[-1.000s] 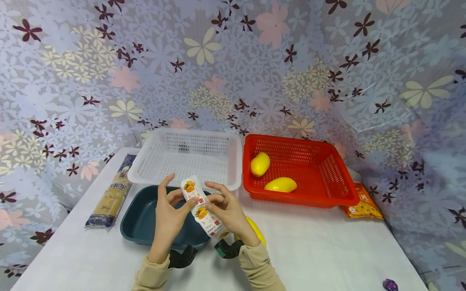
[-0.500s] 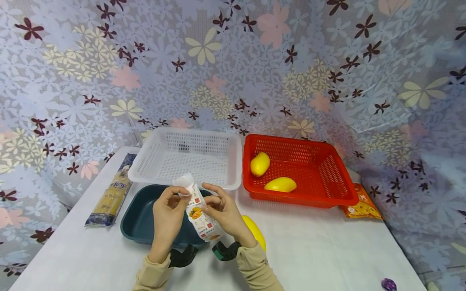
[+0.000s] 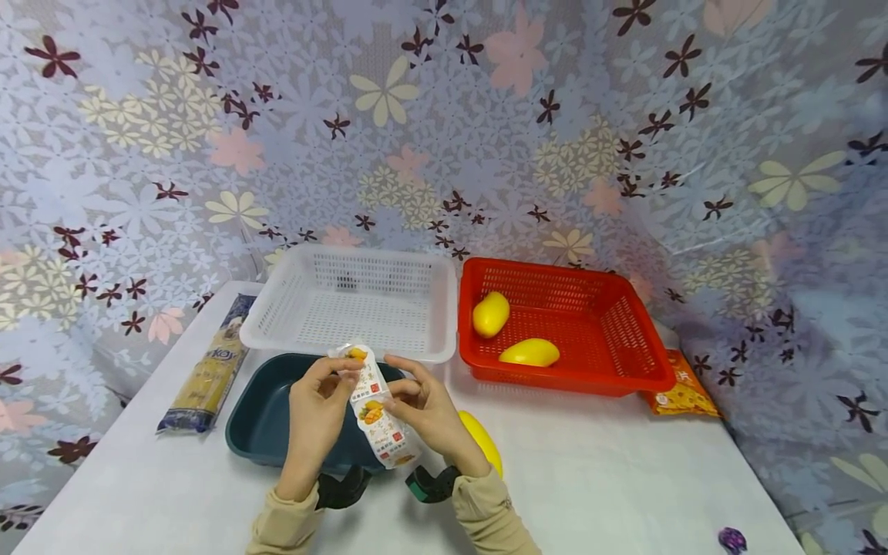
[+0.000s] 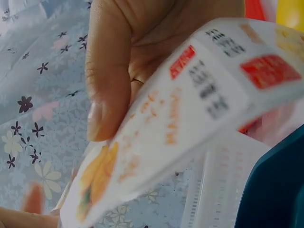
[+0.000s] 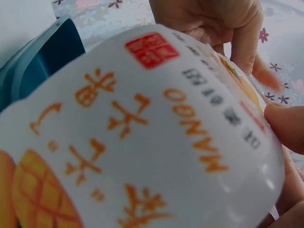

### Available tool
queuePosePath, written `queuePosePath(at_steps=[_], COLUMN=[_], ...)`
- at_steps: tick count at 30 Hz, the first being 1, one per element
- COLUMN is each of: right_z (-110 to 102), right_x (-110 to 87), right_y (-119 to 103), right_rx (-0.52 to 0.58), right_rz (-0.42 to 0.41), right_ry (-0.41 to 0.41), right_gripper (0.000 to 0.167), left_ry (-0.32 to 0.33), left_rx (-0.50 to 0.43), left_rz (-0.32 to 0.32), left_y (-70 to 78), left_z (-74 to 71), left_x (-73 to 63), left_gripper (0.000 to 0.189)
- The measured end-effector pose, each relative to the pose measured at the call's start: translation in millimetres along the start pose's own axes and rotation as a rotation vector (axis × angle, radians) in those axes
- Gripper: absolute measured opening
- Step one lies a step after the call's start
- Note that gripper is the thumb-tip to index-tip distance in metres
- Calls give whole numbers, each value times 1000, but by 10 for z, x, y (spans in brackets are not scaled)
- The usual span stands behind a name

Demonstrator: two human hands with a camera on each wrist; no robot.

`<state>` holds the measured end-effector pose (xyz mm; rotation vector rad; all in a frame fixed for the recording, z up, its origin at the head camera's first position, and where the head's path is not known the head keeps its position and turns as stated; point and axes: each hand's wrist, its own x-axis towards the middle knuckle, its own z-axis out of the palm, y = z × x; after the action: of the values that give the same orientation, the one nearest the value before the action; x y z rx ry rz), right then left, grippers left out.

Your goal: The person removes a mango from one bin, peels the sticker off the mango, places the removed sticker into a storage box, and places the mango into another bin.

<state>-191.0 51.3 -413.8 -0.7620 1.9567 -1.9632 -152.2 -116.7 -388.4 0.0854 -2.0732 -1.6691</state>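
A strip of white mango labels (image 3: 380, 428), printed with mango pictures and red squares, hangs between both hands over the dark teal basin (image 3: 267, 412). Near its upper end, the left hand (image 3: 314, 416) pinches the strip between thumb and fingers. Lower down, along its right edge, the right hand (image 3: 433, 416) pinches it. Close up in the left wrist view, the label strip (image 4: 190, 104) is bent; the right wrist view shows "MANGO" lettering on the label strip (image 5: 118, 118). Beside the right forearm lies a yellow mango (image 3: 480, 441), partly hidden by that arm.
A white basket (image 3: 274, 339) stands behind the basin. To its right a red basket (image 3: 576, 379) holds one mango (image 3: 491, 314) and another mango (image 3: 530, 353). A pasta packet (image 3: 211, 374) lies left, an orange snack bag (image 3: 683, 389) right, a small purple thing (image 3: 732, 539) near the front.
The strip's upper end folded over, showing its white back, and now shows its mango picture again. The left hand has shifted slightly left. Both hands still hold the strip.
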Motion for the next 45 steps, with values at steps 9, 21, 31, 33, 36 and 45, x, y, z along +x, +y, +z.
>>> queuePosePath(at_steps=[9, 21, 31, 33, 36, 45], right_z=[-152, -609, -976, -1041, -1155, -1495], right_x=[-109, -367, -572, -603, -665, -922], right_y=[36, 107, 118, 104, 87, -14], right_rx=[-49, -153, -180, -210, -247, -339], right_rz=[39, 10, -3, 0, 13, 4], right_ry=[-21, 61, 190, 225, 294, 523], right_gripper=[55, 48, 46, 47, 46, 41], left_ry=[21, 213, 366, 298, 191, 114], left_rx=[23, 201, 539, 564, 602, 660], left_rz=[-121, -54, 193, 153, 79, 60], left_y=[2, -146, -241, -253, -263, -274], left_z=[-173, -500, -478, -467, -433, -269], left_x=[62, 199, 233, 226, 220, 175], left_gripper=[38, 42, 36, 37, 36, 37])
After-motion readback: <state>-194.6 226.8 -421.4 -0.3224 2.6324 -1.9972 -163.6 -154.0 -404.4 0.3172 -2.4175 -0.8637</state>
